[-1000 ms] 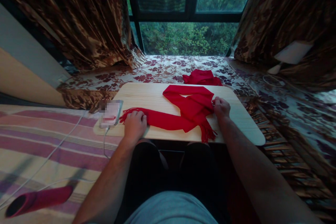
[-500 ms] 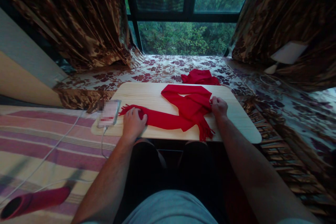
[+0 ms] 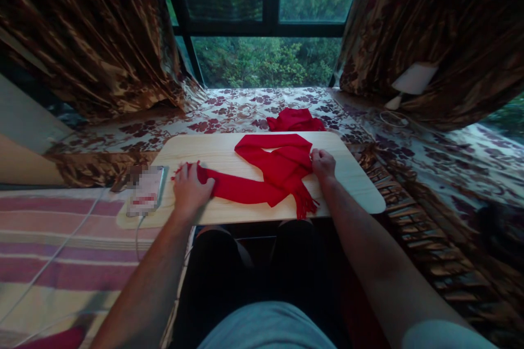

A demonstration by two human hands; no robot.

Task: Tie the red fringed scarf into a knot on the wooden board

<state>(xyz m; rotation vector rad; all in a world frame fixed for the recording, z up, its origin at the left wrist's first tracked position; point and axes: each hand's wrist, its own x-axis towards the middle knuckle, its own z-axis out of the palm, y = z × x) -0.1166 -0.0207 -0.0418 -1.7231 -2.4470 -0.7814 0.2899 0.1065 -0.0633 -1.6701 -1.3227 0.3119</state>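
A red scarf (image 3: 245,188) with fringed ends lies on a light wooden tabletop (image 3: 347,196), its right part crossed over itself in a loop. At its left end, my left hand (image 3: 190,188) is curled over the cloth near the fringe, with red fabric bunched between thumb and fingers. My right hand (image 3: 324,163) is closed at the scarf's right edge, by the fold. A small pale bit shows at its fingertips, too small to name. The other fringe hangs toward the front edge of the table.
Left on the table lies a phone (image 3: 146,193), partly blurred out, with a white cable. Behind the table, another red cloth (image 3: 295,120) rests on the floral window seat (image 3: 229,103). A white lamp (image 3: 415,77) stands at the right. A striped bed cover (image 3: 61,245) is at my left.
The view has turned a little to the right, so everything sits further left. My left hand has shifted slightly on the scarf's end, bunching the cloth. My right hand stays at the right edge.
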